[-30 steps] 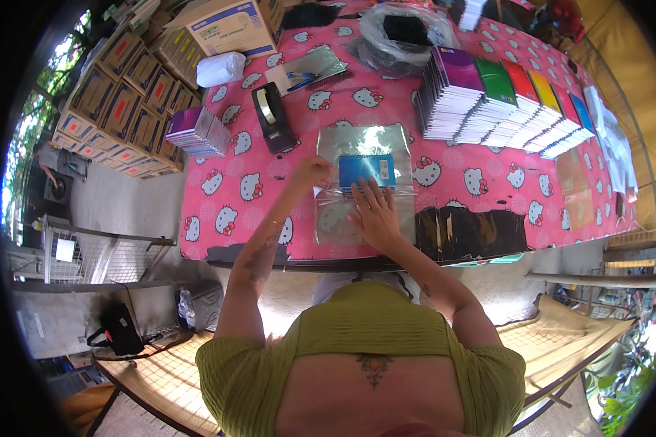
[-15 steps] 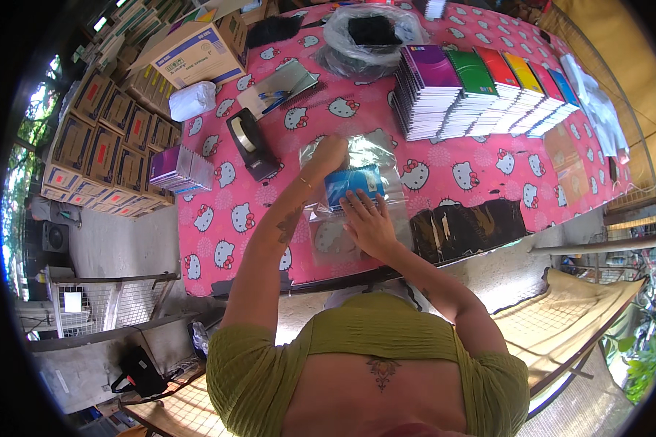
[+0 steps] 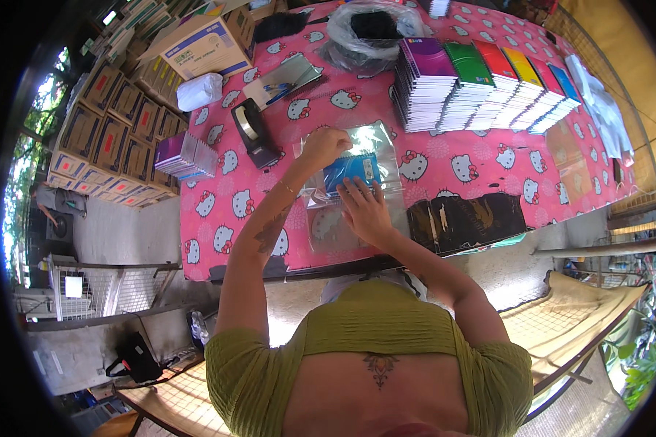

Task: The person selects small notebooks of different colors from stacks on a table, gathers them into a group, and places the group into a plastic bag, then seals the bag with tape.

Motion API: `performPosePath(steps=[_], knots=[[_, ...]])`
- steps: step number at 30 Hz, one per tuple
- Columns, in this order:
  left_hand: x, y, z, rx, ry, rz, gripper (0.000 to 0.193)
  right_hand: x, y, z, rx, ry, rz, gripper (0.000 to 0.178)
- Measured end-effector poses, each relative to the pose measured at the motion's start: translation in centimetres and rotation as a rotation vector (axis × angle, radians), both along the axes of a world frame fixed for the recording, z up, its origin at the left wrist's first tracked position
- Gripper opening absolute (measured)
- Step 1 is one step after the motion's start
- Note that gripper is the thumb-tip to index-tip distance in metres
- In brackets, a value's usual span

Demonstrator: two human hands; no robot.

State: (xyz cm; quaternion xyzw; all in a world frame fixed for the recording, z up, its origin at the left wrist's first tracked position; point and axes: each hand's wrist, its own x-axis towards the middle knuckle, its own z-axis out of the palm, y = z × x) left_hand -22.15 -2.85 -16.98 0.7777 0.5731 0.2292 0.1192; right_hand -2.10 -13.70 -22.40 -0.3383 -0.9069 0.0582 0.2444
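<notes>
A blue spiral notebook (image 3: 351, 171) lies in or under a clear plastic bag (image 3: 386, 164) on the pink table, straight ahead of me. My right hand (image 3: 366, 213) rests on the notebook's near right part, fingers spread and flat. At the notebook's far left corner, my left hand (image 3: 326, 148) is closed, its fingertips pinching the plastic. Left of my left hand stands a black tape dispenser (image 3: 255, 133) with a roll of tape.
Stacks of notebooks (image 3: 481, 91) in several colours stand at the far right. A smaller purple notebook stack (image 3: 186, 155) is at the left edge. Behind are an open carton (image 3: 210, 49) and a plastic bag with black contents (image 3: 342, 54). Black tape patches (image 3: 466, 221) cover the near edge.
My left hand has shifted slightly left and turned, with the plastic at its fingertips. My right hand stays flat on the notebook. The whole view has moved a little.
</notes>
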Motion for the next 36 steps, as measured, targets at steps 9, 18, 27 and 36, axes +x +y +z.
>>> performPosePath(steps=[9,18,27,36], knots=[[1.3,-0.2,-1.3,0.256,0.312,0.121,0.027,0.0,0.0,0.4,-0.015,0.014,0.036,0.060],[2.2,-3.8,-0.4,0.373,0.337,-0.061,0.015,0.1,0.5,-0.1,0.032,0.057,0.013,0.059],[6.3,-8.5,-3.5,0.142,0.027,0.203,0.009,0.0,1.7,-1.6,0.061,-0.002,0.081,0.055],[5.8,-8.7,-2.6,-0.039,-0.031,0.252,0.024,1.8,4.7,-0.1,-0.530,0.465,0.026,0.065]])
